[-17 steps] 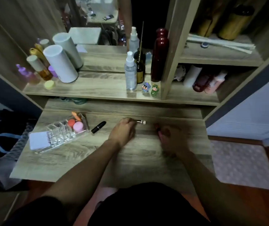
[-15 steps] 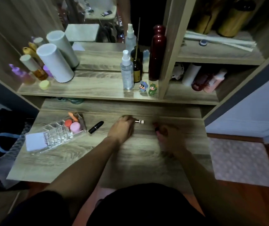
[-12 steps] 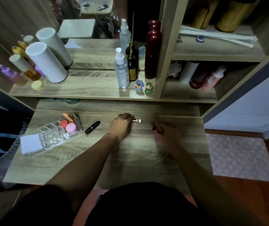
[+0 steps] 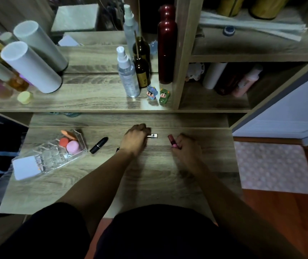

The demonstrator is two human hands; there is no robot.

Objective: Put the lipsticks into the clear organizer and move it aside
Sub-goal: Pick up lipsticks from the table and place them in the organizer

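The clear organizer (image 4: 56, 156) lies at the left of the wooden desk; an orange, a red and a pink sponge sit in its far end. A black lipstick (image 4: 99, 145) lies on the desk just right of it. My left hand (image 4: 135, 139) is closed around a silver-ended lipstick (image 4: 153, 135) near the desk's back edge. To its right, my right hand (image 4: 185, 146) grips a pink lipstick (image 4: 172, 141) whose end sticks out towards the left hand. A dark tip shows under my left wrist.
A shelf behind the desk holds a white cylinder (image 4: 31, 67), a spray bottle (image 4: 128, 75), a brown bottle (image 4: 142, 71), a red bottle (image 4: 166, 43) and two small figurines (image 4: 157, 95). A white pad (image 4: 25, 168) lies at the organizer's near end. A pink mat (image 4: 272, 167) covers the floor on the right.
The camera has tilted slightly, shifting the scene. Both hands stay at the back of the desk, each closed on its lipstick; the pink lipstick in my right hand shows more.
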